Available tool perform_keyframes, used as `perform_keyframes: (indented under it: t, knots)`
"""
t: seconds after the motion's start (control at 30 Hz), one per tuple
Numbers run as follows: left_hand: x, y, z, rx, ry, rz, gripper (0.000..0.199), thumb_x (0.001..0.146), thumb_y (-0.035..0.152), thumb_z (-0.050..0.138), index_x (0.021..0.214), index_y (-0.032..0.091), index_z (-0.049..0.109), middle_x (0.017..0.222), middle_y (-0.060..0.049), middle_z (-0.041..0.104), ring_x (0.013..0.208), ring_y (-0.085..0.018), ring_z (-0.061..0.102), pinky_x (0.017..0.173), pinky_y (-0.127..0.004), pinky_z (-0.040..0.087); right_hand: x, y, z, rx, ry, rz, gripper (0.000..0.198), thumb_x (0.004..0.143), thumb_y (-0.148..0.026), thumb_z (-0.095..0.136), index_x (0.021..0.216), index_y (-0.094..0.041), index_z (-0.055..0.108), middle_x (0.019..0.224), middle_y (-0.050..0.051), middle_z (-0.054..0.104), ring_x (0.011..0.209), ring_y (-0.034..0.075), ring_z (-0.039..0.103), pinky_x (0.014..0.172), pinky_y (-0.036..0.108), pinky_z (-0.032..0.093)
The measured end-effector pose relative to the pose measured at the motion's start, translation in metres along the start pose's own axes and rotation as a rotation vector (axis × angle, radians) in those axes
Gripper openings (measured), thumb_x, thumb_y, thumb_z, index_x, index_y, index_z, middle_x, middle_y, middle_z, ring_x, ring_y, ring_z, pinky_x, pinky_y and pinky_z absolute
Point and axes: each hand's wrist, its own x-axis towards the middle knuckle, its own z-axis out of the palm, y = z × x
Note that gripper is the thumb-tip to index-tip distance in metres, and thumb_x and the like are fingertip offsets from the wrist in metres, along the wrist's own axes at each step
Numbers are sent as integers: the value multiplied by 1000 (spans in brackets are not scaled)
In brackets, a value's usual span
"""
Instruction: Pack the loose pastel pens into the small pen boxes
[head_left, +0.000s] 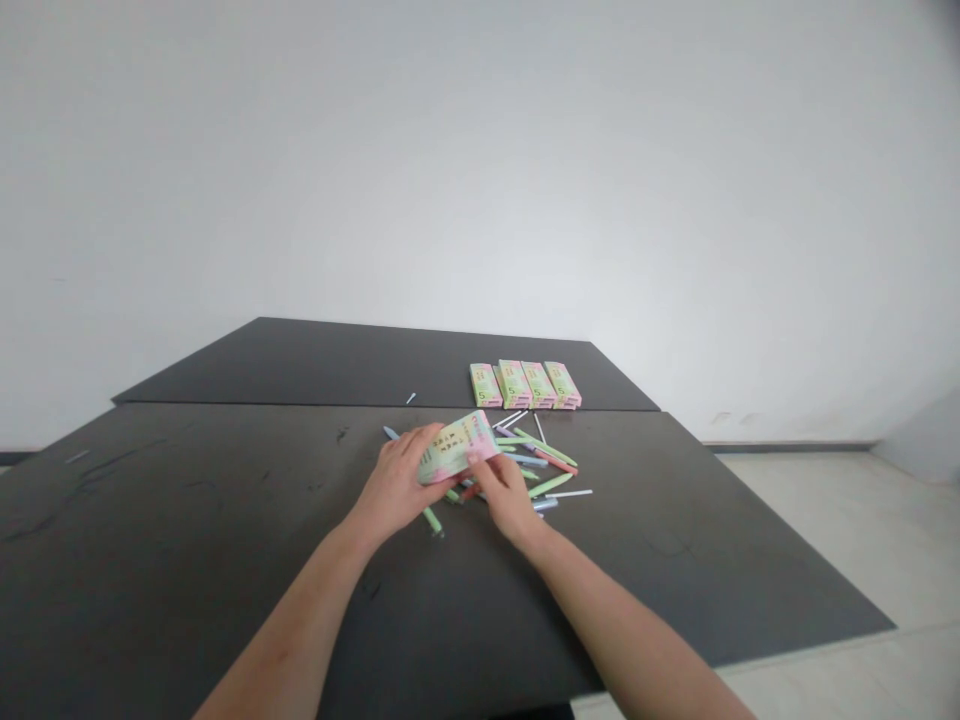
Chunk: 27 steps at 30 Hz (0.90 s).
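Note:
Between my two hands is a small pink and green printed box [459, 447], tilted and raised over the table. My left hand [397, 478] grips its left side, thumb below and fingers along the top edge. At the right end, my right hand [504, 492] pinches the box with thumb and fingers. Beneath and around the hands lie loose pens in pastel colours, among them a green pen [551, 486], a red pen [556, 459] and a blue pen [525, 460]. Thin white sticks, such as one white stick [570, 493], lie among them. Part of the pile is hidden by the hands.
Several matching boxes [514, 384] stand in stacked rows behind the pens, near the seam of the dark table [225, 520]. A small white piece [411, 398] lies left of them. A pale wall [420, 160] rises behind the table.

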Motion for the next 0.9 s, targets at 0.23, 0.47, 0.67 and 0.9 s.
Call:
perform_keyframes:
  t: [0.23,0.47,0.67,0.9]
  knots:
    - [-1,-4,1,40,8,37,60,74,28,67,130,25,46,126,-7,59,116,-26,54,100,-42,39,10,-5,-26,-46,55,-110,31,84,-44,60,101,-19,67,79,2,63,66,14,56,52,23,51]
    - [0,-6,-3,108,40,82,57,75,25,64,129,23,47,125,-8,60,116,-27,54,102,-43,37,10,-9,-29,-148,-10,-129,32,89,-41,53,104,-19,70,80,2,66,64,14,59,54,23,51]
    - [0,-8,-9,166,21,124,59,75,21,61,131,23,45,127,-8,58,118,-27,52,102,-43,36,11,-15,-33,-130,-71,-67,29,87,-36,55,99,-15,71,74,2,65,57,12,61,51,22,46]
    - [-1,-9,-10,222,24,151,58,76,20,60,132,24,47,127,-9,58,118,-27,51,103,-45,34,12,-22,-39,-128,-149,-10,27,83,-34,59,97,-14,70,69,1,66,55,11,58,51,21,44]
